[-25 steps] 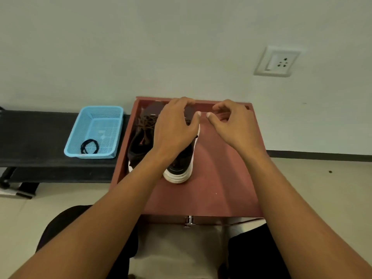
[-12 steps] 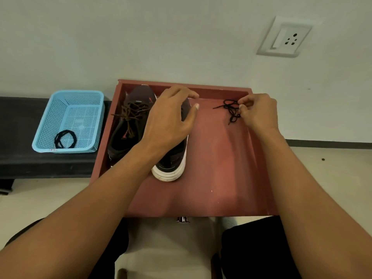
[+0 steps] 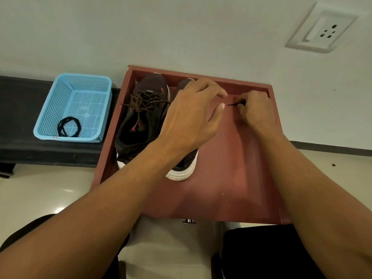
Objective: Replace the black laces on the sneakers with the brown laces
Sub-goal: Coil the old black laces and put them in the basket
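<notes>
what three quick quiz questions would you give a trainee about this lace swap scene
1. True or false: the blue basket holds a brown lace.
2. What does the right hand pinch? A) a black lace end B) a brown lace C) the basket rim
3. In the red tray, which sneaker wears brown laces: the one nearer the basket or the one under the left hand?
Key: 1 false, it holds a coiled black lace. 2 A. 3 the sneaker nearer the basket.
</notes>
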`<state>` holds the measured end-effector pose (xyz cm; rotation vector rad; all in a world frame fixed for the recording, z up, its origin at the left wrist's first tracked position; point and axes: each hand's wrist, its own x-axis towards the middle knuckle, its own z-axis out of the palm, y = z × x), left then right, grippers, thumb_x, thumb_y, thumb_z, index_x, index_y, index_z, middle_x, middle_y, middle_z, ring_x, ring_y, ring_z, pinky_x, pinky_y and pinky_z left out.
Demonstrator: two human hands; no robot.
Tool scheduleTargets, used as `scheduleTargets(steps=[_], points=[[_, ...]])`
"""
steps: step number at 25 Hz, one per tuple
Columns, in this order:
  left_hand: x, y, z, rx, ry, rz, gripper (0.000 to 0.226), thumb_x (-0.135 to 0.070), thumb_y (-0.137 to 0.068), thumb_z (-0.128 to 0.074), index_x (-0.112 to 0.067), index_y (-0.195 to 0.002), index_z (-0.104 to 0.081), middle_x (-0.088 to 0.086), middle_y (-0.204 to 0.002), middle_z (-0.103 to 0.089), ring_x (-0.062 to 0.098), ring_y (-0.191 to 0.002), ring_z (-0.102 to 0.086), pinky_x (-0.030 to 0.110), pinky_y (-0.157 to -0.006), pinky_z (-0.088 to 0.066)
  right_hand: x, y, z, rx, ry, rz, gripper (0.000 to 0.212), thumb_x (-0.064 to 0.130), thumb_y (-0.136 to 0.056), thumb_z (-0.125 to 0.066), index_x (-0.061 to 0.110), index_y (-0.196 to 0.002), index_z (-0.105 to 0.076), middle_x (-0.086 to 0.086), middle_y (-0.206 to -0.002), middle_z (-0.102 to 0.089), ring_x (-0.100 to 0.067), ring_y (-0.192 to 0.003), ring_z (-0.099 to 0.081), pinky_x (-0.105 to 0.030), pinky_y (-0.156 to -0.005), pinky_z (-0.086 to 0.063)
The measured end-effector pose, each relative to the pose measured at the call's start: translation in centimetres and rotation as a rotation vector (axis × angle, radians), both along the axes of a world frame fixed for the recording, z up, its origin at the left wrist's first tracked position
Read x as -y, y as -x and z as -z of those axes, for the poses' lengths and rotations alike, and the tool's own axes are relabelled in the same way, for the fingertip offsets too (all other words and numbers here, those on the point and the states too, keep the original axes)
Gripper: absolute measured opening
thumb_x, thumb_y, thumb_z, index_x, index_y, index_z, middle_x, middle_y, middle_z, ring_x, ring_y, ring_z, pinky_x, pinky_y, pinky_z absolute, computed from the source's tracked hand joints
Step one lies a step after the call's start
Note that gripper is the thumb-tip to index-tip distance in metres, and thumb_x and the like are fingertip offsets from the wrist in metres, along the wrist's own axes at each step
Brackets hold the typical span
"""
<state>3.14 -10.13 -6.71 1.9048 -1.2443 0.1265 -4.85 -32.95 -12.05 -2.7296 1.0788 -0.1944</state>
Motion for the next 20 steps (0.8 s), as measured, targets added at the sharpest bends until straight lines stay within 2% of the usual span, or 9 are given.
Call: scheduleTargets(steps=[3, 9, 13, 17, 20], points=[[0.2, 0.2, 0.6, -0.04, 0.007, 0.014, 0.021, -0.024, -0.095, -0.065, -0.02, -0.115, -0.072, -0.01, -0.117, -0.067, 0.009, -0.11, -0.061, 0.032, -0.096, -0.05, -0.5, 0.3, -0.3, 0.024, -0.059, 0.031, 0.017, 0.011, -0.093, -0.066, 0.02, -0.099, -0.08, -0.007, -0.082, -0.075, -0.029, -0.069, -0.07, -0.042, -0.076, -0.062], [0.4, 0.0, 0.9, -0.123, 0.007, 0.034, 0.025, -0.022, -0.097, -0.065, -0.019, -0.121, -0.072, -0.009, -0.119, -0.067, 0.004, -0.107, -0.062, 0.029, -0.096, -0.053, -2.7, 2.4, -4.8, 0.195, -0.234, -0.023, 0.006, 0.019, -0.091, -0.08, 0.022, -0.096, -0.081, 0.007, -0.084, -0.072, -0.005, -0.076, -0.067, -0.018, -0.076, -0.054], [0.2, 0.8, 0.6, -0.119, -0.022, 0.098, 0.032, -0.028, -0.1, -0.065, -0.016, -0.13, -0.069, -0.005, -0.124, -0.068, 0.004, -0.107, -0.063, 0.03, -0.096, -0.054, -6.7, 4.4, -7.6, 0.26, -0.295, -0.084, 0.01, 0.023, -0.091, -0.082, 0.022, -0.1, -0.081, 0.012, -0.084, -0.072, 0.001, -0.079, -0.067, -0.005, -0.07, -0.046], [0.0, 1.8, -0.5, -0.156, -0.027, 0.158, 0.031, -0.03, -0.099, -0.07, -0.015, -0.126, -0.072, -0.006, -0.116, -0.074, 0.002, -0.102, -0.067, 0.025, -0.089, -0.057, -9.8, 6.4, -9.3, 0.332, -0.369, -0.075, 0.008, 0.029, -0.09, -0.083, 0.025, -0.096, -0.08, 0.018, -0.079, -0.07, 0.005, -0.072, -0.065, -0.004, -0.064, -0.044], [-0.3, 2.4, -1.6, -0.171, -0.022, 0.174, 0.022, -0.028, -0.096, -0.075, -0.017, -0.115, -0.078, -0.008, -0.101, -0.076, 0.002, -0.09, -0.07, 0.017, -0.08, -0.057, -10.6, 7.7, -9.8, 0.367, -0.401, -0.057, 0.01, 0.033, -0.089, -0.083, 0.025, -0.095, -0.082, 0.015, -0.078, -0.073, 0.001, -0.073, -0.068, -0.011, -0.067, -0.049]])
